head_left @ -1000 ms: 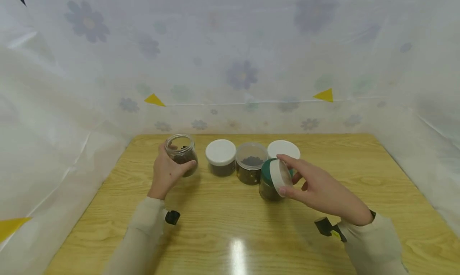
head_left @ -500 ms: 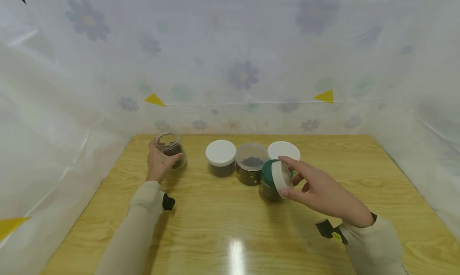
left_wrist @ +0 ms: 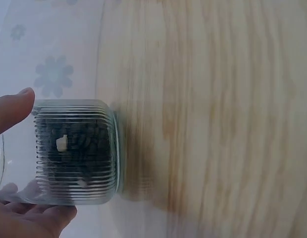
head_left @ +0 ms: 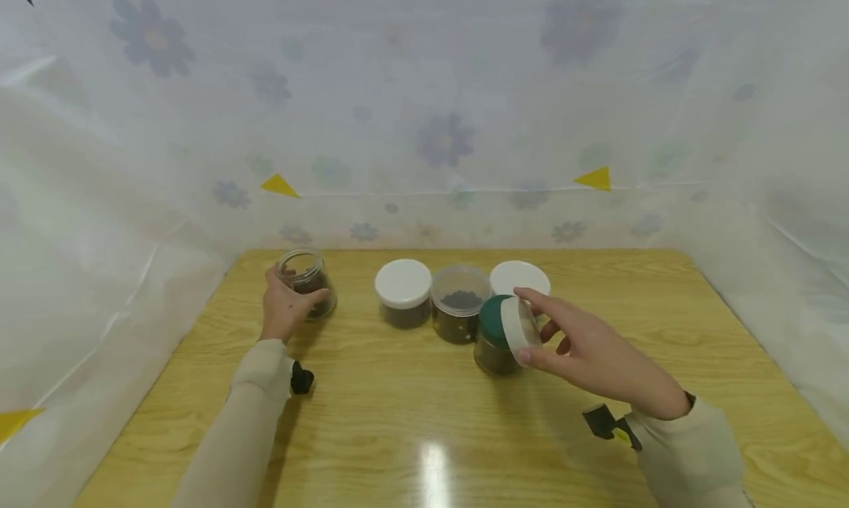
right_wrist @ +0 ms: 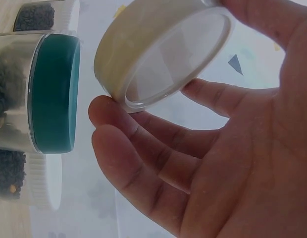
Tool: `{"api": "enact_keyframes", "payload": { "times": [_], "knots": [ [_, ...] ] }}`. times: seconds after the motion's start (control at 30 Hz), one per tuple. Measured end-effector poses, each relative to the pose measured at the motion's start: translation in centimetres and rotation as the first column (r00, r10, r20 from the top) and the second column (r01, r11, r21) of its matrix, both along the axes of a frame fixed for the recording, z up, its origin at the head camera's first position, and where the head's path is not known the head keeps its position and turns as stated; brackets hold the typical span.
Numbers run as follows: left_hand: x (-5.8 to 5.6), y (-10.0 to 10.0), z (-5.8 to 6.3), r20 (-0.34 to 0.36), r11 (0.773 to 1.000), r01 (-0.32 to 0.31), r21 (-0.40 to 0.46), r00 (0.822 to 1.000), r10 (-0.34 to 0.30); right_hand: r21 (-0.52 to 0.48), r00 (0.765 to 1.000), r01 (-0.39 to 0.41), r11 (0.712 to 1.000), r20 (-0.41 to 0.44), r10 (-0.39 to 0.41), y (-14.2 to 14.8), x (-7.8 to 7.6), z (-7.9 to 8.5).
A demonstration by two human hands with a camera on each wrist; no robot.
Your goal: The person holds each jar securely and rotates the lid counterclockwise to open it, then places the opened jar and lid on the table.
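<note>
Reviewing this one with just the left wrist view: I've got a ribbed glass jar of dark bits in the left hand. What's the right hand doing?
Observer: The right hand is holding a pale lid, tilted well off level.

Operator: Is that lid touching a jar?

Observer: No, the right wrist view shows a gap between it and the green-lidded jar.

Operator: Anything standing between that one and my glass jar?

Observer: Yes, in the head view a white-lidded jar stands on the table there.
</note>
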State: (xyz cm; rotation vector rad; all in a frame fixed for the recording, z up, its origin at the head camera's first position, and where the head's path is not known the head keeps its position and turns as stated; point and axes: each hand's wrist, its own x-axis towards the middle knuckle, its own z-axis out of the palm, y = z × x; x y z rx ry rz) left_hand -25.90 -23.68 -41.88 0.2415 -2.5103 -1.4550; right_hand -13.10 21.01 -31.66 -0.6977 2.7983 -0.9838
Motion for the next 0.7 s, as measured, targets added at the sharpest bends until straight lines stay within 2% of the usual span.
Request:
{"api": "enact_keyframes", "payload": {
  "times": [0.23, 0.33, 0.43, 0.5, 0.53, 0.57, 0.6, 0.67, 0.7],
  "knots": [
    [0.3, -0.3, 0.4, 0.053, 0.997, 0.052, -0.057, 0.997, -0.049, 0.004, 1.000, 0.003, 1.000, 0.006, -0.003, 0.0, 0.1, 0.2],
    [0.6, -0.6, 0.6, 0.046, 0.996, 0.058, -0.075, 0.997, -0.054, -0.006, 1.000, 0.003, 1.000, -0.002, -0.003, 0.0, 0.1, 0.2],
    [1.0, -0.4, 0.9, -0.041, 0.994, 0.020, -0.111, 0.999, -0.025, -0.003, 1.000, 0.000, 1.000, -0.016, -0.001, 0.0, 0.1, 0.0],
    [1.4, 0.1, 1.3, -0.172, 0.987, -0.034, -0.157, 0.985, 0.007, 0.004, 1.000, 0.010, 1.000, -0.016, -0.010, 0.1, 0.2, -0.1],
    [1.6, 0.6, 1.6, -0.251, 0.981, -0.068, -0.184, 0.968, 0.020, 0.007, 1.000, 0.013, 1.000, -0.017, -0.012, 0.2, 0.1, -0.1],
    [1.9, 1.0, 2.0, -0.338, 0.972, -0.102, -0.211, 0.941, 0.026, 0.012, 1.000, 0.014, 1.000, -0.018, -0.014, 0.2, 0.1, -0.2],
    [2.3, 1.5, 2.4, -0.422, 0.960, -0.134, -0.244, 0.906, 0.019, 0.013, 1.000, 0.017, 1.000, -0.014, -0.017, 0.3, 0.1, -0.3],
    [2.8, 2.7, 3.2, -0.572, 0.933, -0.193, -0.305, 0.820, -0.017, 0.009, 1.000, 0.020, 1.000, -0.008, -0.020, 0.4, 0.0, -0.4],
    [3.1, 3.2, 3.7, -0.611, 0.918, -0.202, -0.340, 0.790, -0.052, 0.009, 1.000, 0.019, 1.000, -0.008, -0.019, 0.5, 0.0, -0.5]
  ]
}}
